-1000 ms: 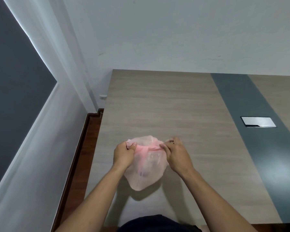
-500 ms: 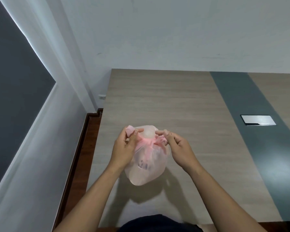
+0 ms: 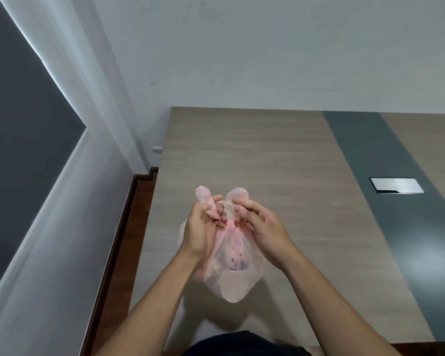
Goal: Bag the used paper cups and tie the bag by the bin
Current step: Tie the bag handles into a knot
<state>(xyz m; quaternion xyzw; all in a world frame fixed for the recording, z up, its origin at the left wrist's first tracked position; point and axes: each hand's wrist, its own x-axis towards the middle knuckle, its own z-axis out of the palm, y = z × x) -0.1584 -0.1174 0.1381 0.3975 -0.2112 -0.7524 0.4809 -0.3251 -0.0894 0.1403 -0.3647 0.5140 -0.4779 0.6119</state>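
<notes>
1. Bag (image 3: pixel 233 268): thin pink plastic, held above the table (image 3: pixel 280 150), cups dimly visible inside.
2. Handling: light, soft, slippery; best held by its handle loops.
3. Hands: my left hand (image 3: pixel 203 227) and right hand (image 3: pixel 263 227) each pinch a loop.

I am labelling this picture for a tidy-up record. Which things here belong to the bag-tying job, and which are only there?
Part of the job:
- pink plastic bag, with things inside, too blurred to name
- its two handle loops, pinched and crossed
- left hand
- right hand

Only there:
- wooden table
- metal cable hatch in the table's grey strip
- wall socket
</notes>
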